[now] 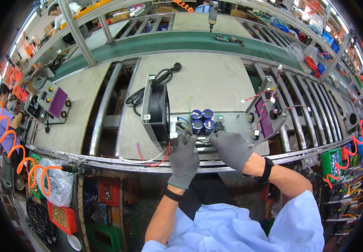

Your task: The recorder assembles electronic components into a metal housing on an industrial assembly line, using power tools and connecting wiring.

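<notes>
An opened electrical unit lies in front of me. Its fan panel stands upright at the left, with a black fan in it. Next to that is a circuit board bearing several blue cylindrical capacitors. On the right stands a purple front panel with red and white wires. My gloved left hand is closed at the board's near edge, beside the fan panel. My gloved right hand has curled fingers at the near edge, right of the capacitors. Whatever their fingertips grip is hidden.
Under the unit is a pale board on a roller conveyor. A black power cord lies behind the fan panel. Another unit sits at the left. A hanging screwdriver is overhead; a red screw bin stands lower left.
</notes>
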Tool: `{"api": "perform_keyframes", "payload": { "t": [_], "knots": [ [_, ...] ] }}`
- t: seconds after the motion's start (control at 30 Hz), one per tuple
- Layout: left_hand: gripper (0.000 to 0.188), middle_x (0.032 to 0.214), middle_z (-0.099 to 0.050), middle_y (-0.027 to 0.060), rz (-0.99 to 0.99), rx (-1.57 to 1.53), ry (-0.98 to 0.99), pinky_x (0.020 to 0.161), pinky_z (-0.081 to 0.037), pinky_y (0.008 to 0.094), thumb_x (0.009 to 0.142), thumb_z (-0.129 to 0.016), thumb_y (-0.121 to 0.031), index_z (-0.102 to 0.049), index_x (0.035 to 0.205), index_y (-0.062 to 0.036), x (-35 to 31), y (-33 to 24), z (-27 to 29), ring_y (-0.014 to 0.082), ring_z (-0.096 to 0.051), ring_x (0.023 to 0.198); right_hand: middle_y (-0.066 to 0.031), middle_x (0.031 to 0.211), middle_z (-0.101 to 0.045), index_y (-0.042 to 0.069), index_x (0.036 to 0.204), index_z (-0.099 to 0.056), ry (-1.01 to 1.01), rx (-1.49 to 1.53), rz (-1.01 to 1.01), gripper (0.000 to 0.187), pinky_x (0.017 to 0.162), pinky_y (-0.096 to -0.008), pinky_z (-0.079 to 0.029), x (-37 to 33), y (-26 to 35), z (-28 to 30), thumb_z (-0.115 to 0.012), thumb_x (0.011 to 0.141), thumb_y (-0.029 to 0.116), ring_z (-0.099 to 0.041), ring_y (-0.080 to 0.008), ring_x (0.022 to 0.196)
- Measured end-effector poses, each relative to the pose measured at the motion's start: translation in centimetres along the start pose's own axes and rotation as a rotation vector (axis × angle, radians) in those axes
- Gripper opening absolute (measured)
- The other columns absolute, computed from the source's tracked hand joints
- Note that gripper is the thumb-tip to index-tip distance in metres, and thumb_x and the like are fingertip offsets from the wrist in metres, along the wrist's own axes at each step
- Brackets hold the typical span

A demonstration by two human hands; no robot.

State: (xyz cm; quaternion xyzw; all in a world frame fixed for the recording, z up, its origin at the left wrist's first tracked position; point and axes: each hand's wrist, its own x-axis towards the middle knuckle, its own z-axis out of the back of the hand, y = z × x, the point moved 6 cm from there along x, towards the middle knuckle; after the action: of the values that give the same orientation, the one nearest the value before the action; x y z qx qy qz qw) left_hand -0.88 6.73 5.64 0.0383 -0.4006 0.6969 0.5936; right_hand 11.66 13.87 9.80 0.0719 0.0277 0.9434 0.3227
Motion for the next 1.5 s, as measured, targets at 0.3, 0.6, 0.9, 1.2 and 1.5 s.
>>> {"api": "perform_keyframes", "payload": {
  "t": [0.3, 0.6, 0.9, 1.2, 1.5],
  "knots": [
    [0.03, 0.115, -0.065, 0.0135, -0.002, -0.054, -0.04, 0.086, -0.051, 0.0436, 0.084, -0.059, -0.007, -0.062, 0.114, -0.0077, -0.5, 1.2, -0.4, 0.034, -0.062, 0.101, -0.0148, 0.088, -0.069, 0.003, 0.103, -0.07, -0.156, 0.682, 0.069, 0.019, 0.072, -0.0361, -0.054, 0.9, -2.8, -2.8, -0.071, 0.084, 0.005, -0.069, -0.0296, 0.081],
    [0.032, 0.116, -0.065, 0.0132, -0.013, -0.044, -0.044, 0.084, -0.052, 0.0426, 0.083, -0.058, -0.006, -0.063, 0.115, -0.0076, -0.4, 1.2, -0.6, 0.0336, -0.062, 0.097, -0.0131, 0.09, -0.068, 0.006, 0.102, -0.07, -0.21, 0.714, 0.086, 0.02, 0.07, -0.0368, -0.055, 1.1, -3.2, -3.3, -0.073, 0.082, 0.005, -0.068, -0.0314, 0.081],
    [0.025, 0.111, -0.067, 0.014, 0.005, -0.073, -0.078, 0.081, -0.053, 0.0412, 0.084, -0.058, -0.004, -0.066, 0.108, -0.0061, -0.2, 1.2, -0.1, 0.0331, -0.065, 0.096, -0.0132, 0.088, -0.065, 0.004, 0.098, -0.069, -0.308, 0.446, 0.109, 0.02, 0.066, -0.0363, -0.054, 0.1, -1.6, -2.1, -0.071, 0.079, -0.002, -0.068, -0.0308, 0.077],
    [0.023, 0.111, -0.067, 0.0144, -0.012, -0.071, -0.067, 0.081, -0.053, 0.0412, 0.084, -0.059, -0.004, -0.065, 0.107, -0.0054, -0.4, 1.3, -0.3, 0.0332, -0.065, 0.096, -0.0103, 0.079, -0.059, 0.008, 0.09, -0.064, -0.396, 0.383, 0.105, 0.013, 0.058, -0.0409, -0.051, -0.4, -1.3, -3.4, -0.069, 0.079, 0.003, -0.062, -0.0314, 0.068],
    [0.05, 0.137, -0.053, 0.0177, 0.119, -0.013, 0.1, 0.085, -0.054, 0.0434, 0.079, -0.055, 0.001, -0.05, 0.129, -0.005, 0.6, 0.9, -0.2, 0.037, -0.06, 0.112, -0.0105, 0.087, -0.064, 0.011, 0.102, -0.069, -0.214, 0.447, 0.02, 0.022, 0.066, -0.0404, -0.054, 0.1, -0.7, 0.8, -0.07, 0.08, 0.013, -0.066, -0.0302, 0.078]
  ]
}}
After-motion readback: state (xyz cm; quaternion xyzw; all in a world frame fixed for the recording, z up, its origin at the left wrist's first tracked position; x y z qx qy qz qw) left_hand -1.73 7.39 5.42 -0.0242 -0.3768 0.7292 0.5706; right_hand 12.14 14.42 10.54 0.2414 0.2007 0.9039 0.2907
